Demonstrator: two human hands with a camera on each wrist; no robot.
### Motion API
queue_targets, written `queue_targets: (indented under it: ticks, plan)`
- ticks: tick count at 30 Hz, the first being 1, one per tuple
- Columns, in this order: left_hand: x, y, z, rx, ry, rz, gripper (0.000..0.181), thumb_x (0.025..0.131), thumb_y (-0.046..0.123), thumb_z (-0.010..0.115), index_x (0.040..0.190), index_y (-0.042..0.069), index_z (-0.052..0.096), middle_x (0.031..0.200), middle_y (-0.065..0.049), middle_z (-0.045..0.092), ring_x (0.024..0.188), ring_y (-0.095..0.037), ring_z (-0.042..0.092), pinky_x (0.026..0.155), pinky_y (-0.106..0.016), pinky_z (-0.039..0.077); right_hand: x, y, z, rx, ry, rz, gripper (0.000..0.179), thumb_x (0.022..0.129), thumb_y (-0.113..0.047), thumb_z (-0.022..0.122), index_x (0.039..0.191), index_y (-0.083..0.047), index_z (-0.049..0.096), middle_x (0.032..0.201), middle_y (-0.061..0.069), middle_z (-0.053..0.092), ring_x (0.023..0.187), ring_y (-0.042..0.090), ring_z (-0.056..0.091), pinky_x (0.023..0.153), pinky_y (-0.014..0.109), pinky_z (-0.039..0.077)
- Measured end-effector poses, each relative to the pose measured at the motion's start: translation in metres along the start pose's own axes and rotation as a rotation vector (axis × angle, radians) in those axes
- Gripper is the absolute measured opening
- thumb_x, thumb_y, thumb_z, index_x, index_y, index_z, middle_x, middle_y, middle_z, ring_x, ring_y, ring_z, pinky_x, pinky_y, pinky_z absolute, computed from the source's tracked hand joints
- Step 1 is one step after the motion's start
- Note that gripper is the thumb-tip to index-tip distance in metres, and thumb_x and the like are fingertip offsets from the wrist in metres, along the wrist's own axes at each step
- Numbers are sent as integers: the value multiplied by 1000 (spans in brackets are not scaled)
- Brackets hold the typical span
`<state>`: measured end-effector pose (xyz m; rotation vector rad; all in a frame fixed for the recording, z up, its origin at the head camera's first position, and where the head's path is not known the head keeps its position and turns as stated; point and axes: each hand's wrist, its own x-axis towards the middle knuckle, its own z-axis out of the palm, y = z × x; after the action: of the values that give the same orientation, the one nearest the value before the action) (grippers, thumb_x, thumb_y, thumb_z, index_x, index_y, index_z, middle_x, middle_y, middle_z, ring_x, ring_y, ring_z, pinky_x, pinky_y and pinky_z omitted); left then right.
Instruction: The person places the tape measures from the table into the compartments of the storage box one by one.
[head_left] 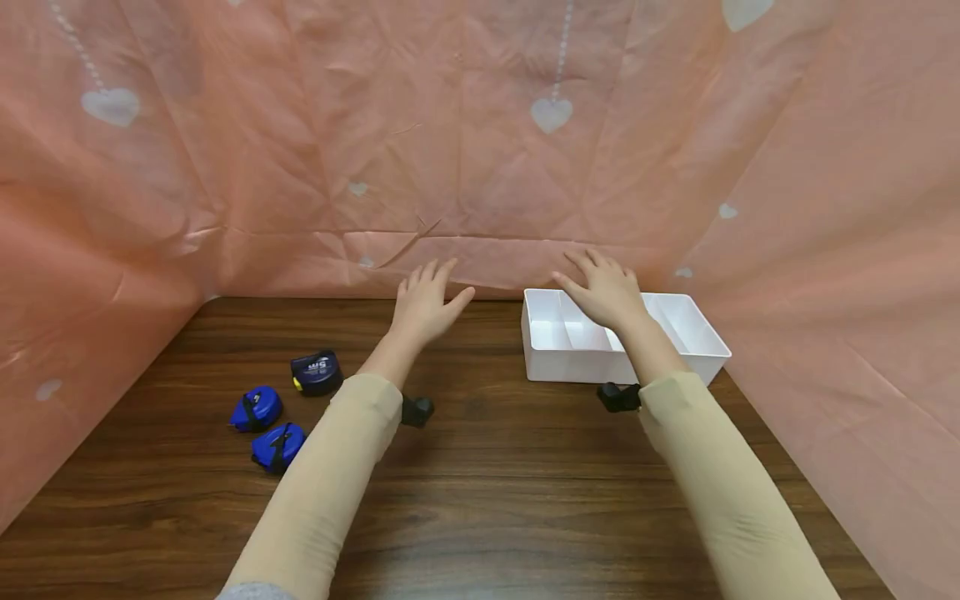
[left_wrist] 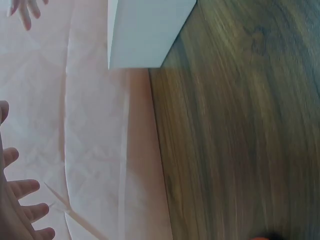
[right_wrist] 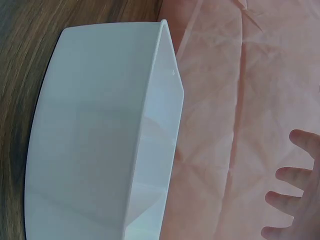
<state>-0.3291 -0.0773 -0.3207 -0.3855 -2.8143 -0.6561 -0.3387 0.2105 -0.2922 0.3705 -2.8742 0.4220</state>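
Fingers spread, my left hand [head_left: 424, 308] hovers over the back middle of the table and holds nothing. My right hand [head_left: 606, 293], also with spread fingers, hangs above a white divided box [head_left: 577, 367] at the back right and covers part of its compartments. In the right wrist view the box [right_wrist: 85, 125] shows its long side wall, with the right hand's fingers [right_wrist: 295, 179] apart from it. Left of the left forearm lie two blue tape measures, one [head_left: 257, 408] behind the other [head_left: 278, 447]. A dark tape measure [head_left: 317, 372] with a yellow tip lies behind them.
The brown wooden table [head_left: 480, 517] ends at a pink cloth [head_left: 450, 167] hung along its back and sides. A black wrist mount [head_left: 417, 411] sticks out by the left sleeve, another [head_left: 618, 397] by the right one, close to the box's front wall.
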Motion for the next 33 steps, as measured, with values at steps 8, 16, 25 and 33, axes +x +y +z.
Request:
queue_targets:
  ticks: [8, 16, 25, 33]
  plan:
    - [-3, 9, 10, -71, 21, 36, 67, 96, 56, 43, 153, 24, 25, 154, -13, 25, 140, -36, 19, 109, -55, 15, -10, 12, -3, 12, 22, 23, 75, 94, -67, 28, 152, -20, 29, 154, 18, 23, 137, 46, 19, 103, 66, 13]
    - [-7, 15, 20, -163, 41, 68, 66, 97, 54, 44, 152, 21, 28, 153, -11, 28, 139, -35, 24, 109, -54, 18, -21, 27, -5, 40, 50, 25, 76, 94, -67, 28, 152, -17, 29, 153, 21, 24, 135, 48, 21, 101, 67, 14]
    - [-11, 18, 33, -283, 48, 69, 66, 97, 54, 43, 153, 22, 27, 153, -7, 29, 139, -31, 24, 108, -55, 19, -36, 46, -8, 65, 66, 48, 74, 95, -64, 31, 152, -17, 29, 152, 23, 23, 133, 52, 21, 99, 69, 14]
    - [-15, 20, 46, -366, 22, 42, 66, 97, 55, 43, 153, 25, 25, 155, -5, 25, 140, -31, 23, 107, -57, 21, -49, 64, -9, 77, 102, 57, 70, 97, -59, 34, 150, -14, 32, 151, 24, 24, 133, 51, 23, 97, 70, 18]
